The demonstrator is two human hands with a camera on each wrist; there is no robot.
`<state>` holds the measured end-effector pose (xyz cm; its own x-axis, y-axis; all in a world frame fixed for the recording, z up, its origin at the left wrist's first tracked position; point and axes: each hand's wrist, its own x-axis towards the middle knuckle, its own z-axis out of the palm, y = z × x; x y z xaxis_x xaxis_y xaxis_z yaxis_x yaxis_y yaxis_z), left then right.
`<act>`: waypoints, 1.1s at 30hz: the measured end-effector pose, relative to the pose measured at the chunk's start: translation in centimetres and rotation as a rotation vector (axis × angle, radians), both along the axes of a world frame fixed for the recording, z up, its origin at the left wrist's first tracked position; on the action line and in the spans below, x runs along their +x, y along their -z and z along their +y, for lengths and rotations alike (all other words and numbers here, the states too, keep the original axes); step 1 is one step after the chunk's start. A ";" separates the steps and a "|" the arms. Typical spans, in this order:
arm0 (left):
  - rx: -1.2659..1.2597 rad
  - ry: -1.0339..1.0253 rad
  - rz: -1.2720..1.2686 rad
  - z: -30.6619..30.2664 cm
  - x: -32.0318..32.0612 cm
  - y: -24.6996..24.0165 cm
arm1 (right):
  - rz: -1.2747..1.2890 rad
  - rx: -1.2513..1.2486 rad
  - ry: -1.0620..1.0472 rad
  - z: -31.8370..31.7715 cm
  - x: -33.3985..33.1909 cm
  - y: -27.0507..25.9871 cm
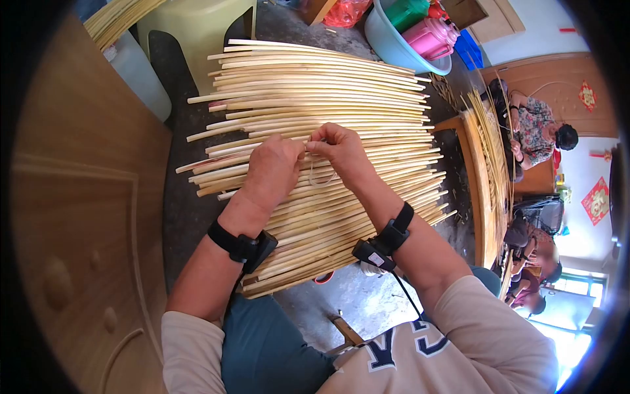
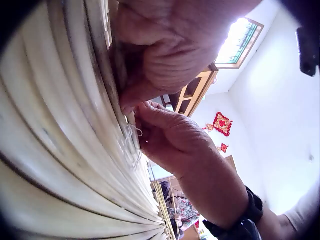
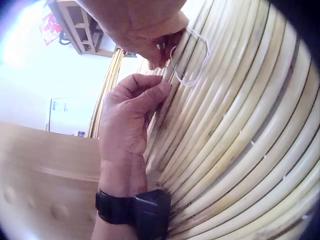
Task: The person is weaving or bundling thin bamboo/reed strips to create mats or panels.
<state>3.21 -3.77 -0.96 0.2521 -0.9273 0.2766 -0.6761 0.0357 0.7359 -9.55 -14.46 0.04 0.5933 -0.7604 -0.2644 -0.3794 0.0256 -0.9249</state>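
Observation:
Many pale peeled sticks (image 1: 341, 226) lie side by side as a mat before the person. Over its middle, the left hand (image 1: 274, 169) has curled fingers, with thumb and forefinger pinched at one stick (image 3: 156, 115). Right beside it, the right hand (image 1: 342, 152) pinches a thin white string (image 3: 206, 56) between thumb and fingers. A loose loop of string hangs over the sticks under the right hand. In the left wrist view, the fingertips of both hands nearly meet at the mat's surface, and the string (image 2: 134, 131) crosses the sticks there. The left fingertips are partly hidden.
A wooden cabinet (image 1: 85, 217) stands close on the left. Beyond the mat are a pale yellow plastic stool (image 1: 190, 46) and a blue basin (image 1: 380, 39) with a pink thermos (image 1: 430, 37). On the right, a wooden bench (image 1: 482, 190) bears more sticks; several people sit beyond it.

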 end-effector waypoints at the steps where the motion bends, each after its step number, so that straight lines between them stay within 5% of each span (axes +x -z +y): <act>1: -0.020 0.004 0.007 -0.1 -0.1 0.2 | 0.003 -0.002 0.000 -0.2 -0.1 0.2; 4: 0.021 -0.001 0.018 -0.1 -0.2 -0.2 | 0.104 -0.078 -0.099 -0.4 -0.1 0.4; 7: 0.051 0.031 0.000 0.1 0.0 0.2 | 0.077 -0.106 0.019 0.1 0.3 0.1; 9: 0.043 0.055 -0.015 0.5 -0.5 0.2 | -0.171 0.024 0.337 -1.7 0.5 -0.6; 17: 0.023 0.039 0.062 0.3 -0.7 -0.5 | -0.400 0.135 0.352 -3.0 -0.9 -8.8; 23: 0.070 0.060 0.001 0.5 -0.6 -0.6 | -0.664 -0.244 0.442 -8.8 -5.1 -15.6; 33: 0.023 0.041 -0.070 0.9 -0.8 -0.4 | -0.716 -0.398 0.401 -8.6 -7.9 -19.8</act>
